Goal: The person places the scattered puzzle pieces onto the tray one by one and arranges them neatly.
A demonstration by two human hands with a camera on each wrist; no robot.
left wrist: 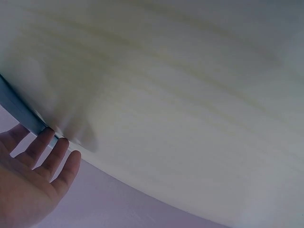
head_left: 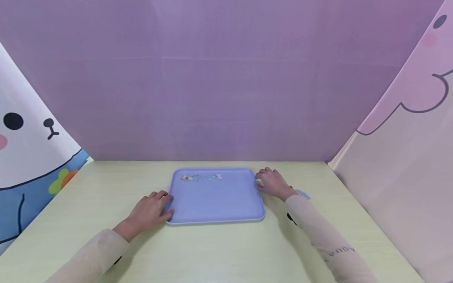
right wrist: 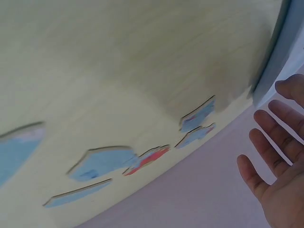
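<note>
A shallow lavender-blue tray (head_left: 216, 200) lies on the table between both hands. Inside it, near the far rim, are two flat printed pieces: one with yellow and blue (head_left: 191, 178), the other pale blue and pink (head_left: 212, 177). My left hand (head_left: 150, 210) is at the tray's left edge, its fingers slightly bent at the rim; in the left wrist view the fingers (left wrist: 57, 159) are spread. At the far right corner my right hand (head_left: 271, 182) rests by the rim. Its fingers (right wrist: 270, 147) look loose and apart in the right wrist view, with nothing gripped.
Several flat blue printed pieces (right wrist: 102, 162), one with red (right wrist: 148, 160), lie on the pale table (head_left: 219, 251) to the right of the tray, partly hidden by my right forearm in the head view. A purple cloth wall (head_left: 226, 98) stands behind, with printed cloths on both sides.
</note>
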